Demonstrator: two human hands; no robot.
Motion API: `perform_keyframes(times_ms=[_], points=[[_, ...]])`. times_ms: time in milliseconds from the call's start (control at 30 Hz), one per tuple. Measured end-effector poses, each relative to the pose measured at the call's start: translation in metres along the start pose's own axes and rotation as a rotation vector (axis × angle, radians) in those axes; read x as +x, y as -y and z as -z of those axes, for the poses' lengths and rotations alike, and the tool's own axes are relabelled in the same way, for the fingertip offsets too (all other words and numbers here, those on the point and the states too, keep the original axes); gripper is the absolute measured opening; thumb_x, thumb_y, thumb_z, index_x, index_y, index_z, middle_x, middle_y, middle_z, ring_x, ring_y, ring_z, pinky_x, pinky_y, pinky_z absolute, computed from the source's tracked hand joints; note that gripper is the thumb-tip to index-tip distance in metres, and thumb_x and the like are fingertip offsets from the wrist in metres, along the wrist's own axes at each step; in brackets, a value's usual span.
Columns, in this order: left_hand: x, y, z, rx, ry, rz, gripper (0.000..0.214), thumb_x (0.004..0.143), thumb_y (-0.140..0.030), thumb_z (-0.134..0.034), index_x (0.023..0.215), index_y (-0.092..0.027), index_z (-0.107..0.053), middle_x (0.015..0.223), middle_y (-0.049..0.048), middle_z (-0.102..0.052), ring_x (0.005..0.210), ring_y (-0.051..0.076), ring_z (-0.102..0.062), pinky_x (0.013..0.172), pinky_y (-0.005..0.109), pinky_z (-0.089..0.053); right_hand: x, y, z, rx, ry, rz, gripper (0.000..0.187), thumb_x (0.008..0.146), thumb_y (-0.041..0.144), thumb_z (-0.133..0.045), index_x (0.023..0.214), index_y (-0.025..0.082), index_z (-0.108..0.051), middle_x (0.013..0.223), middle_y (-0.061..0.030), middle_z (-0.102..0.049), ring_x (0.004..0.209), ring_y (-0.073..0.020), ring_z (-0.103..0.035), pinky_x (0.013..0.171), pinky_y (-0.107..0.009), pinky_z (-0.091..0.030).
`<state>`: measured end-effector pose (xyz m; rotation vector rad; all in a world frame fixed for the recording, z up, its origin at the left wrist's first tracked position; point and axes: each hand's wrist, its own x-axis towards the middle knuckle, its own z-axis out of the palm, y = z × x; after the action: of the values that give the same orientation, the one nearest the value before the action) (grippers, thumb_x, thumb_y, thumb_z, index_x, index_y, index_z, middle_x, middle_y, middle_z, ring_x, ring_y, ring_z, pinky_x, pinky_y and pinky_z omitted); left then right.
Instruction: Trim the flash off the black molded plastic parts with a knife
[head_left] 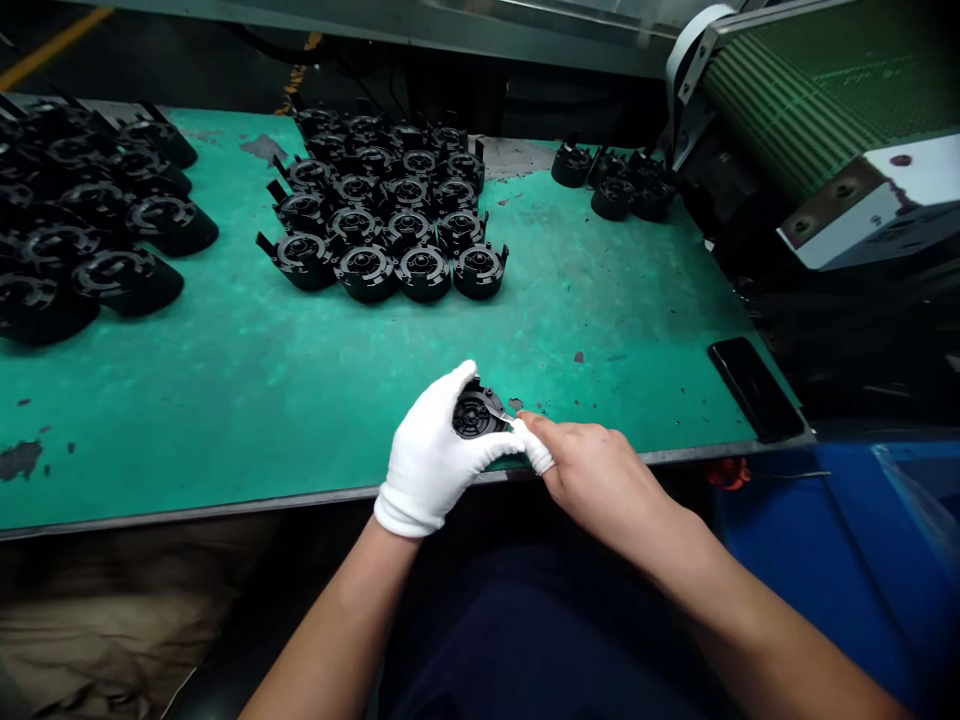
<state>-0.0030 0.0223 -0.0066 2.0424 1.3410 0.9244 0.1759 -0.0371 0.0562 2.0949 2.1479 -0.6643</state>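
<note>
My left hand (433,455), in a white glove, is wrapped around a round black plastic part (476,410) at the near edge of the green table (300,400). My bare right hand (592,470) is closed in a pinch around a small thin metal tool (508,418) whose tip touches the part's right side. The tool is mostly hidden by my fingers. Both hands meet just above the table's front edge.
Several matching black parts stand in rows mid-table (390,215), more are piled at the left (82,230), and a small group lies at the back right (615,185). A black phone (754,388) lies at the right edge. A green conveyor machine (817,110) and a blue bin (840,560) are on the right.
</note>
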Motion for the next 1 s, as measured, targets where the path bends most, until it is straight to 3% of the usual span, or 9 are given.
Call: perform_keyframes(times_ms=[133,233,333,400,500,600,700,833,1000], points=[[0.006,0.001,0.005,0.0,0.047,-0.043,0.089,0.069,-0.062,-0.08,0.139,-0.015,-0.051,0.138,0.0135,-0.062,0.127,0.028,-0.061,0.113,0.043,-0.047,-0.005,-0.017,-0.002,0.219,-0.143,0.061,0.043,0.096,0.02,-0.044,0.137,0.024,-0.057,0.121,-0.0069,-0.073,0.106,-0.0243,-0.07,0.086,-0.034,-0.052],[0.021,0.005,0.019,-0.028,0.251,-0.145,0.087,0.069,-0.062,-0.08,0.139,-0.019,-0.051,0.14,0.011,-0.061,0.129,0.028,-0.059,0.114,0.042,-0.046,-0.002,-0.034,0.004,0.299,-0.157,0.088,0.031,0.097,0.026,-0.048,0.124,0.024,-0.061,0.109,-0.004,-0.075,0.092,-0.022,-0.07,0.075,-0.031,-0.051],[0.033,0.007,0.037,-0.046,0.434,-0.218,0.093,0.067,-0.061,-0.082,0.144,-0.024,-0.046,0.148,0.01,-0.053,0.138,0.03,-0.051,0.118,0.045,-0.042,0.006,-0.047,0.011,0.3,-0.141,0.184,0.029,0.096,0.024,-0.05,0.12,0.024,-0.064,0.114,-0.0047,-0.073,0.099,-0.0207,-0.068,0.083,-0.031,-0.05],[0.032,0.006,0.044,-0.05,0.411,-0.168,0.107,0.063,-0.064,-0.083,0.151,-0.024,-0.036,0.157,0.0127,-0.041,0.145,0.033,-0.041,0.121,0.049,-0.036,0.012,-0.051,0.014,0.287,-0.11,0.24,0.03,0.099,0.026,-0.048,0.124,0.025,-0.065,0.115,-0.0052,-0.073,0.1,-0.0198,-0.068,0.086,-0.031,-0.05],[0.016,0.0,0.039,-0.076,0.254,-0.003,0.121,0.059,-0.066,-0.084,0.155,-0.022,-0.025,0.163,0.0163,-0.03,0.15,0.036,-0.031,0.123,0.053,-0.03,0.022,-0.05,0.016,0.234,-0.04,0.328,0.034,0.101,0.029,-0.047,0.13,0.026,-0.064,0.113,-0.0056,-0.073,0.098,-0.0193,-0.068,0.084,-0.03,-0.05],[-0.001,-0.008,0.022,-0.088,0.144,0.119,0.117,0.063,-0.061,-0.084,0.155,-0.019,-0.025,0.158,0.0183,-0.038,0.146,0.035,-0.039,0.121,0.053,-0.035,0.032,-0.043,0.017,0.17,0.017,0.412,0.036,0.098,0.023,-0.048,0.132,0.025,-0.063,0.115,-0.0053,-0.074,0.1,-0.0192,-0.068,0.084,-0.029,-0.05],[-0.006,-0.014,0.008,-0.08,0.117,0.162,0.108,0.069,-0.054,-0.083,0.153,-0.017,-0.027,0.147,0.0172,-0.053,0.135,0.032,-0.053,0.116,0.048,-0.043,0.041,-0.039,0.018,0.115,0.068,0.433,0.035,0.098,0.021,-0.048,0.128,0.024,-0.065,0.107,-0.0034,-0.075,0.096,-0.019,-0.069,0.08,-0.028,-0.048],[-0.003,-0.015,0.006,-0.07,0.106,0.163,0.104,0.07,-0.055,-0.082,0.151,-0.015,-0.031,0.14,0.0157,-0.059,0.129,0.03,-0.058,0.113,0.045,-0.046,0.044,-0.04,0.017,0.081,0.105,0.456,0.035,0.098,0.021,-0.047,0.128,0.024,-0.065,0.106,-0.0021,-0.074,0.095,-0.0191,-0.069,0.078,-0.028,-0.046],[-0.003,-0.015,0.007,-0.052,0.088,0.151,0.099,0.071,-0.056,-0.081,0.149,-0.014,-0.035,0.14,0.0171,-0.058,0.13,0.031,-0.057,0.114,0.047,-0.045,0.043,-0.044,0.014,0.052,0.057,0.439,0.037,0.096,0.021,-0.048,0.131,0.024,-0.062,0.103,-0.0037,-0.073,0.09,-0.0187,-0.068,0.074,-0.027,-0.044]])
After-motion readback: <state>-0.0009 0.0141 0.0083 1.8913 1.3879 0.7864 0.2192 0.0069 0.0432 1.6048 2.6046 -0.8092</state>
